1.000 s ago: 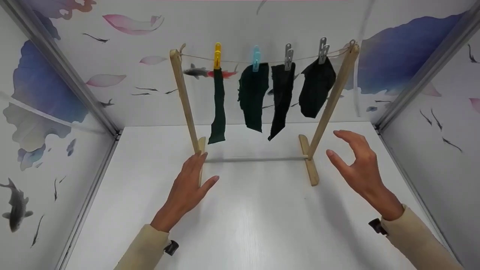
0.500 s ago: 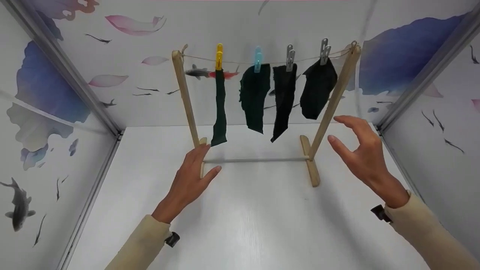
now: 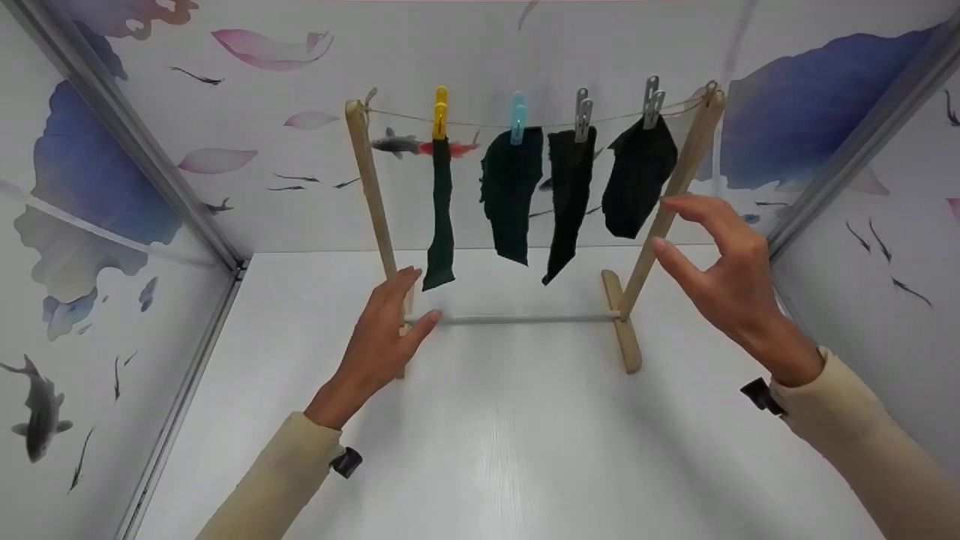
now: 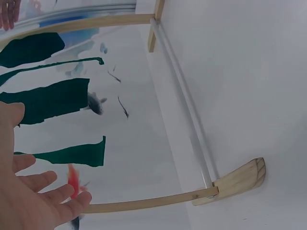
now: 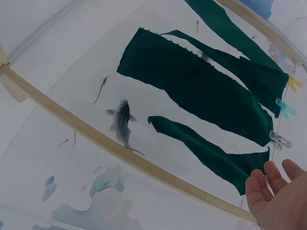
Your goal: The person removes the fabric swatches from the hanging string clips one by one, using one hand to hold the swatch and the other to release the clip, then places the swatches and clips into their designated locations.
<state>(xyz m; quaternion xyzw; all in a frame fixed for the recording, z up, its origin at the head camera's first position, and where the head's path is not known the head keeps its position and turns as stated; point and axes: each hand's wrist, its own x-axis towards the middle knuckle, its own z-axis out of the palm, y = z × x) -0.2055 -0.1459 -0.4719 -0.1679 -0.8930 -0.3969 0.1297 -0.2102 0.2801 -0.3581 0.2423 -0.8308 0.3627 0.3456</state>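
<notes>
In the head view a small wooden drying rack holds a string (image 3: 405,116) between its left post (image 3: 373,195) and right post (image 3: 694,146). Several dark green cloth pieces hang from it. A yellow clothespin (image 3: 440,112) grips the narrow strip (image 3: 441,217), a light blue clothespin (image 3: 518,118) the piece beside it (image 3: 512,199). Two grey clothespins (image 3: 583,116) carry the pieces on the right. My left hand (image 3: 379,330), fingers extended, overlaps the foot of the left post. My right hand (image 3: 724,270) curves in a C beside the right post, nothing between thumb and fingers.
A pale crossbar (image 3: 517,319) joins the rack's feet low over the white table (image 3: 487,450). Walls printed with fish and petals enclose three sides. The rack's right foot (image 3: 622,322) points toward the front.
My right hand has risen along the right post, up to the lowest part of the rightmost cloth. My left hand has moved slightly up and forward. The cloths hang as before.
</notes>
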